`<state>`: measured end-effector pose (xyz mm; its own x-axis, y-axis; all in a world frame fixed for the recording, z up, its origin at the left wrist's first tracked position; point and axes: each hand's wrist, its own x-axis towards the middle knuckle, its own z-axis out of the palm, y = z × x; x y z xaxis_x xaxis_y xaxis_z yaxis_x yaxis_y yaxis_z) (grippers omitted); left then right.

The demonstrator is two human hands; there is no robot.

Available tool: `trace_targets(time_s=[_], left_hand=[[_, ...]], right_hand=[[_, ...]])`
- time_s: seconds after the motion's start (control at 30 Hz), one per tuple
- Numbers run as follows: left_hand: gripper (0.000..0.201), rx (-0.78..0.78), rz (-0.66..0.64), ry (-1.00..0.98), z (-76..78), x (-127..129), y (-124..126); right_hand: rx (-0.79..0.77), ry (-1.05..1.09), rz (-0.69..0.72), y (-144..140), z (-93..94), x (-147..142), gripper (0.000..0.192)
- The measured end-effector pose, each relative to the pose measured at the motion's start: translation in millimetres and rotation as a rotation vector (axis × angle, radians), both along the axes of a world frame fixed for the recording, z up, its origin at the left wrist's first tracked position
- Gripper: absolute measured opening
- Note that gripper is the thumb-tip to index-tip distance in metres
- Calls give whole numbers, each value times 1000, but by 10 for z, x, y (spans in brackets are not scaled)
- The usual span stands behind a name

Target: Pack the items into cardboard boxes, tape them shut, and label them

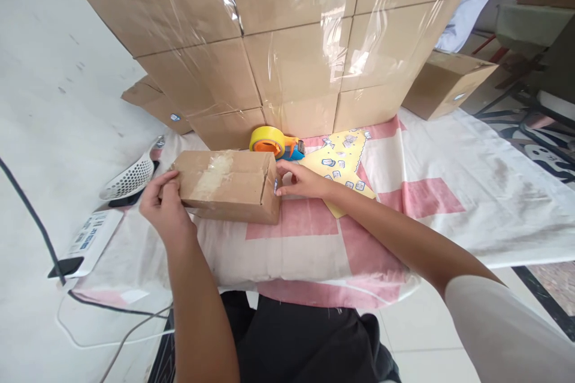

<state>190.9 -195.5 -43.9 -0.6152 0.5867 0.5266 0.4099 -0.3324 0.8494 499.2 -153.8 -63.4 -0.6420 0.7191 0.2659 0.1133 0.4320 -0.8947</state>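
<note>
A small cardboard box [242, 182] with tape across its top lies in front of me on the cloth-covered table. My left hand [168, 206] grips its left end, fingers on the top edge and thumb side low. At the other end, my right hand [299, 179] has curled fingers against the box's short side, beside a small sticker [275, 185]. Just behind the box stands a yellow tape roll [266, 136] in an orange and blue dispenser [294, 148]. Yellow printed sheets [344, 158] lie under and beyond my right wrist.
A tall stack of film-wrapped cartons [296, 66] rises behind the box. Single cartons stand to its left [157, 105] and right [444, 87]. A white perforated object [132, 179] and a white packet [96, 236] lie at left, near a black cable [33, 215].
</note>
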Motion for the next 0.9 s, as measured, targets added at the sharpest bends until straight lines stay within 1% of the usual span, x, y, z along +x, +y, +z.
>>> trace_targets(time_s=[0.03,0.1,0.23,0.3,0.37,0.43,0.53,0.63,0.7,0.73,0.77,0.83,0.9], left_hand=[[25,19,13,-31,20,27,-12],[23,30,12,-30,52,72,-41],[22,60,-4,-13,64,102,-99],[23,84,-7,2,51,98,-121],[26,103,-5,17,33,91,-138],[29,112,-3,30,9,81,-153],[33,122,5,39,-42,61,-183],[37,147,23,23,-95,49,-232],[37,162,35,9,-109,55,-257],[37,167,39,6,-107,63,-262],[35,170,42,5,-98,72,-260],[33,175,45,7,-71,91,-246],[34,184,52,-2,-56,97,-239]], right_hand=[[-28,4,26,-3,4,12,66],[-126,43,103,-4,23,61,88],[-422,189,379,-13,95,248,121],[-561,227,488,-37,132,338,139],[-645,245,529,-73,154,392,153],[-673,256,544,-110,161,415,156],[-688,276,563,-142,172,428,151],[-702,265,582,-154,228,442,153],[-667,229,577,-197,293,417,153],[-623,184,559,-245,328,381,151],[-561,120,519,-314,360,323,149],[-383,-32,352,-516,401,146,146],[-174,-114,70,-768,404,-80,150]])
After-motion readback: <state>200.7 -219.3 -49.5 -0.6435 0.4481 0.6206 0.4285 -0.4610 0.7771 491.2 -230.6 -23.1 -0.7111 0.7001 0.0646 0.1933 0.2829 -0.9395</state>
